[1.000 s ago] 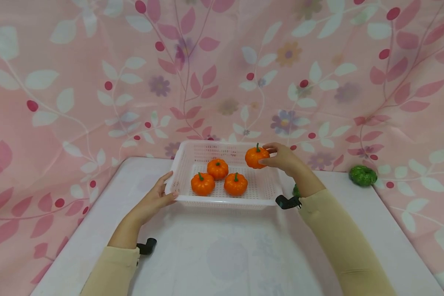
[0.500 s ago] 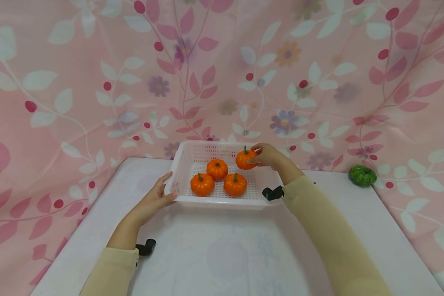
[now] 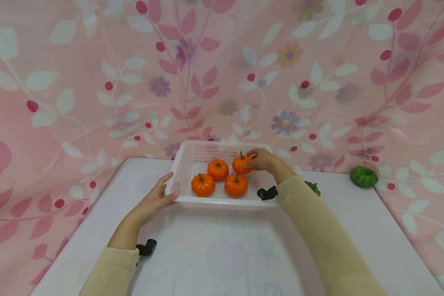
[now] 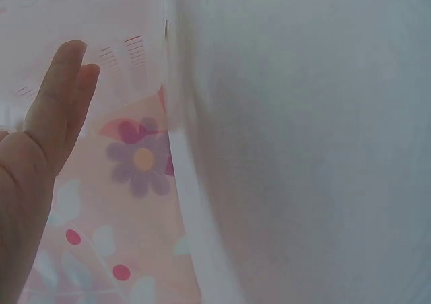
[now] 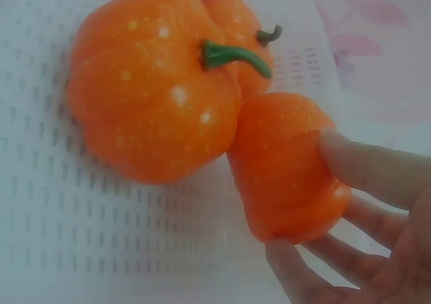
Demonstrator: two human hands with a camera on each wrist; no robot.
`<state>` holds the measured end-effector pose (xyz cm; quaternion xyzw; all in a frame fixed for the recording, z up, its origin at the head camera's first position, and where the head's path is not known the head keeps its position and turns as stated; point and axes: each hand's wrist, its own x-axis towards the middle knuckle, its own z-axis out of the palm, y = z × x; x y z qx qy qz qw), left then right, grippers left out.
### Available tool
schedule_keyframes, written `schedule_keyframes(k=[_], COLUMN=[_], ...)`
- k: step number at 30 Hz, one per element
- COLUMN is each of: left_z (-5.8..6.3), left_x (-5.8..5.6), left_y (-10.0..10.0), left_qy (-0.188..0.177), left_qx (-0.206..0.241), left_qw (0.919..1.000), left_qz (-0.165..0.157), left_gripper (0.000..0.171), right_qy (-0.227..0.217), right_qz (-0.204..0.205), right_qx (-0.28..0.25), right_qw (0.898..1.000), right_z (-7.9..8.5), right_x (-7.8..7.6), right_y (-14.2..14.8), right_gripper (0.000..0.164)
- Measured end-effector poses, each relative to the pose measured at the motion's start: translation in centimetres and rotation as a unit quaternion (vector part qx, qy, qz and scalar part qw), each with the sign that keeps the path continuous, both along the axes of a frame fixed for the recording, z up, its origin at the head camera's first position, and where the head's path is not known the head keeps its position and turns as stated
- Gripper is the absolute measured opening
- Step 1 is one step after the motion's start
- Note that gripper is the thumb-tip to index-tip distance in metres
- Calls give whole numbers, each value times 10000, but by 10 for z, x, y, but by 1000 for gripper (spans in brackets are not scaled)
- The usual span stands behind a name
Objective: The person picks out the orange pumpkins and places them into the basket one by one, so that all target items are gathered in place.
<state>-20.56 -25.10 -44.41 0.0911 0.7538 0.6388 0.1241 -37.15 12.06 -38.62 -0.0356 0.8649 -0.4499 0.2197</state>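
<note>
In the head view, a white perforated plastic basket (image 3: 222, 201) stands at the table's far side with small orange pumpkins inside. My right hand (image 3: 264, 159) grips one pumpkin (image 3: 240, 165) from its right side, thumb and fingers around it. The right wrist view shows this held pumpkin (image 5: 286, 169) low in the basket, against a larger-looking pumpkin (image 5: 151, 88); whether it rests on the floor I cannot tell. Two other pumpkins, one at the front left (image 3: 202, 186) and one behind (image 3: 218, 169), sit upright. My left hand (image 3: 156, 201) touches the basket's left end, its fingers (image 4: 64, 81) straight along the wall.
A green pumpkin-like vegetable (image 3: 363, 176) lies at the table's far right corner. Another green one (image 3: 313, 188) is partly hidden behind my right sleeve. The white-covered table (image 3: 222, 255) runs back to a pink floral curtain (image 3: 222, 82).
My right hand has carried its pumpkin left and down, in among the others in the basket. The left hand and the basket have stayed put.
</note>
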Motion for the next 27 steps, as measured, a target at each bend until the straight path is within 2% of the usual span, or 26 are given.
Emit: schedule_keyframes(k=[10, 20, 27], left_z=[0, 0, 0], left_x=[-1, -1, 1], left_y=[1, 0, 1], left_qy=[-53, 5, -17], left_qx=[28, 5, 43], left_qw=[10000, 10000, 10000], left_qz=[-18, -20, -2], left_gripper=[86, 84, 83], right_qy=[-133, -262, -125], right_qz=[-150, -99, 35], right_qx=[76, -38, 37], right_qw=[9998, 9996, 9999], right_z=[-10, -14, -17], right_x=[-5, -6, -6], right_y=[-3, -3, -2], right_gripper=[60, 58, 56])
